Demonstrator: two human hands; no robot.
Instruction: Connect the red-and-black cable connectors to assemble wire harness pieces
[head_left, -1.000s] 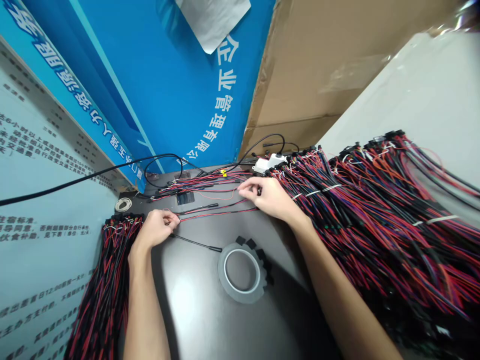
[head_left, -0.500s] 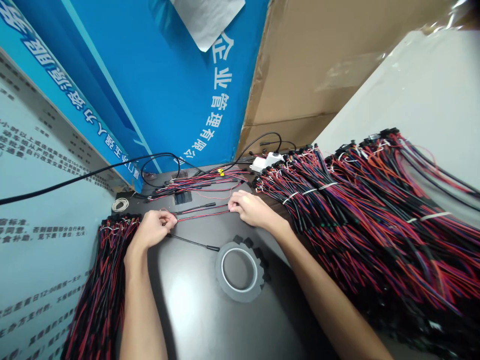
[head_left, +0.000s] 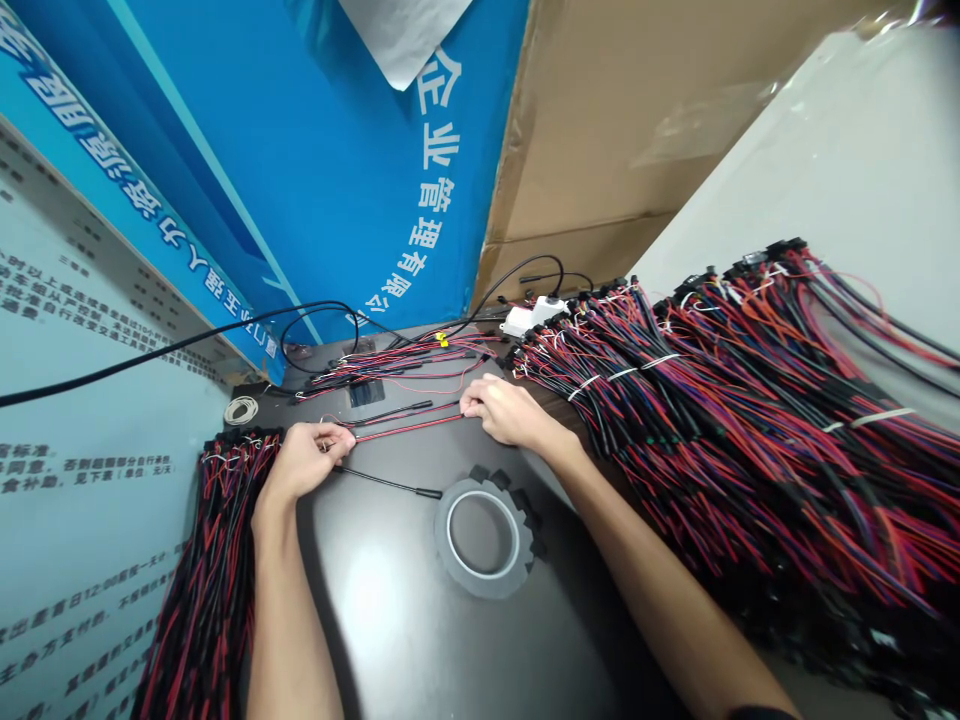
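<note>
Between my two hands a thin red and black wire (head_left: 409, 428) is stretched nearly straight above the dark table (head_left: 375, 600). My left hand (head_left: 311, 455) pinches its left end, and my right hand (head_left: 499, 408) pinches the right end. A black lead (head_left: 390, 484) runs out from under my left hand toward a roll of grey tape (head_left: 445, 570), whose far rim carries dark cut pieces. Just behind the stretched wire lies another black-sleeved wire (head_left: 397, 411). The wire ends inside my fingers are hidden.
Large bundles of red and black wire harnesses (head_left: 720, 430) fill the right side. Another bundle (head_left: 202, 560) hangs along the left edge. Loose wires (head_left: 397, 365), a white plug block (head_left: 534, 316) and a small white coil (head_left: 241, 410) lie at the back, before blue and brown cardboard (head_left: 585, 130).
The view has shifted slightly. Both hands keep their pinch on the wire, with my right hand a touch farther right and the wire still stretched.
</note>
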